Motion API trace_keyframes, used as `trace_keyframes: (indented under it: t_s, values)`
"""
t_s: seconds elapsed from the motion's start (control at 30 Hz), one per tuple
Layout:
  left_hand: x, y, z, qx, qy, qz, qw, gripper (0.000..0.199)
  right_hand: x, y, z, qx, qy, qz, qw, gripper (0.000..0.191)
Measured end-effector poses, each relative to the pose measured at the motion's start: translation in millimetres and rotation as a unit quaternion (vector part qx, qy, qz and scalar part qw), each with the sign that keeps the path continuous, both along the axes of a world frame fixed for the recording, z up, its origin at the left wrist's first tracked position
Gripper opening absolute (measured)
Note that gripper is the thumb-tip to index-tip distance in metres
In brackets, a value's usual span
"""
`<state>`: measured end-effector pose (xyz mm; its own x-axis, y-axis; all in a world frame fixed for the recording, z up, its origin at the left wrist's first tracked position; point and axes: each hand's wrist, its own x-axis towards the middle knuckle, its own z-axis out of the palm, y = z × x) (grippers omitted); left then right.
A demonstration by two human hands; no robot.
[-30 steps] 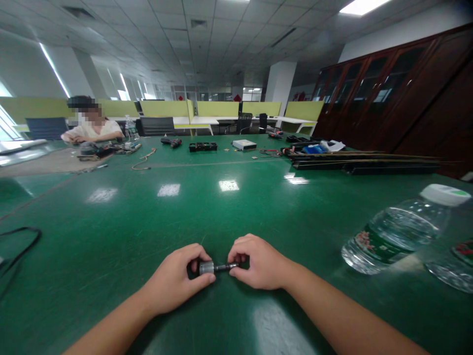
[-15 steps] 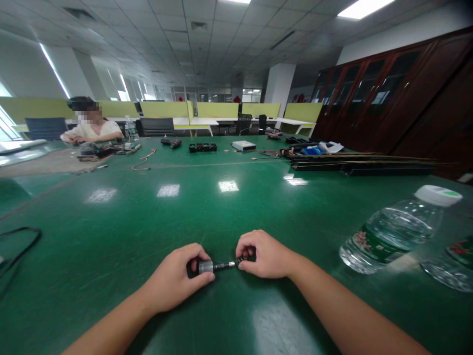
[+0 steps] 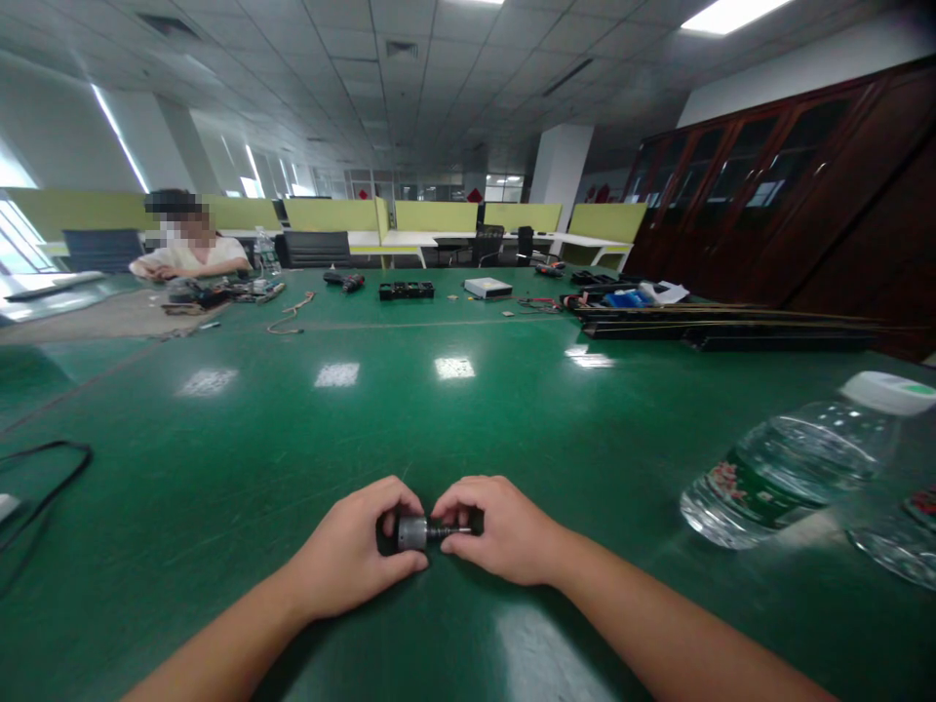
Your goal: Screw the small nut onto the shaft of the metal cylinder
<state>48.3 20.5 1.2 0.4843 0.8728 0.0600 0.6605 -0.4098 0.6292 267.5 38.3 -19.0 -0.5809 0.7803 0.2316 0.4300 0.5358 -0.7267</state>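
Observation:
My left hand is closed round a grey metal cylinder, its thumb and fingers at the cylinder's sides. A thin stepped shaft points right from the cylinder, its bright tip reaching between the fingers of my right hand. In that hand's pinch is a small dark coil that looks like a spring. It sits around the shaft close to the cylinder's end face. The right fingers partly hide it. Both hands are low over the green table, fingertips close together.
Two water bottles stand at right, the nearer bottle close to my right forearm. A black cable lies at left. Farther back are a power drill, a white box and black metal strips. A person sits across at left.
My right hand has moved left toward my left hand, bringing the spring from beyond the shaft's tip to around the shaft. The view has shifted slightly.

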Motion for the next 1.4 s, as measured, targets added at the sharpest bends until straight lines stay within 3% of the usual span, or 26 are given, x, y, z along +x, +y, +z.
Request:
trace_keyframes:
  t_s: [0.2,0.47,1.4]
  values:
    - [0.3,1.7,2.3,-0.003,0.005,-0.013,1.0,0.015,4.4,1.7,1.0,0.023,-0.013,0.014,1.0,0.015]
    - [2.4,2.2,1.7,-0.012,0.013,-0.003,1.0,0.02,3.7,2.2,0.5,0.07,-0.048,0.032,0.996,0.015]
    - [1.6,2.2,2.9,-0.01,0.018,-0.009,1.0,0.019,6.0,1.1,-0.7,0.095,-0.049,0.041,0.993,0.014]
